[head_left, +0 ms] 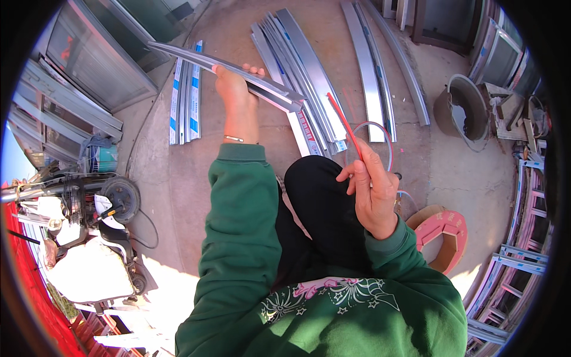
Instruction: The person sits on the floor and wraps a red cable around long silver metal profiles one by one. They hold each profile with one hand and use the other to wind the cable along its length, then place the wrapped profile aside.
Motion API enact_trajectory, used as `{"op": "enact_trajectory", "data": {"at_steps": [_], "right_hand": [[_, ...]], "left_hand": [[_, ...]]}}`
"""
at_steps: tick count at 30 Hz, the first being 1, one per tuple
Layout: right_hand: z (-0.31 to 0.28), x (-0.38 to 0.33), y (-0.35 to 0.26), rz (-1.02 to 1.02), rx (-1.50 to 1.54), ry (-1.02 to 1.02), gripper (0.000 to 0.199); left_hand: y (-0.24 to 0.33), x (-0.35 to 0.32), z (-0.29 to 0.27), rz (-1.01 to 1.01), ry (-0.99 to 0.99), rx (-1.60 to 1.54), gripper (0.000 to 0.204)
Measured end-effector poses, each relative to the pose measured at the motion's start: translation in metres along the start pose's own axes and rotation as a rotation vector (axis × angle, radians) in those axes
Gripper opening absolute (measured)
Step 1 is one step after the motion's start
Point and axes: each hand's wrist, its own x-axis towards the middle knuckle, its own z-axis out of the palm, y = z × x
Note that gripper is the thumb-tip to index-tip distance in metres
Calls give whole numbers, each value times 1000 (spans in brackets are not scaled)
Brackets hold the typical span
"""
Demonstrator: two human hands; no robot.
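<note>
My left hand (233,89) is closed around a long grey metal profile (275,90), held raised and slanting from the upper left down to the middle. Its near end shows a channelled section. A thin red strip (342,121) is pinched between the thumb and fingers of my right hand (377,193), its free tip pointing up and left, apart from the profile. Behind that hand the strip seems to run on in a pale, red-edged loop (391,143) toward a pink cardboard reel (441,238) on the floor at the right.
Bundles of metal profiles (309,65) lie on the concrete floor ahead, with more at left (185,95) and right (372,77). A dark bucket (461,107) stands at the right. Framed panels (98,53) lean at the far left, above a parked scooter (89,271). Window frames (517,256) line the right edge.
</note>
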Motion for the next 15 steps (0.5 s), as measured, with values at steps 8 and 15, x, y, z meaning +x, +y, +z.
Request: {"op": "enact_trajectory", "data": {"at_steps": [8,15], "right_hand": [[1,27,-14,-433,-317,10,24],[11,26,-24,-202,-28,-77,26]], "left_hand": [[7,20,-18,-126,98,-181,30],[4,10,-14,-84,-44,-55,41]]}}
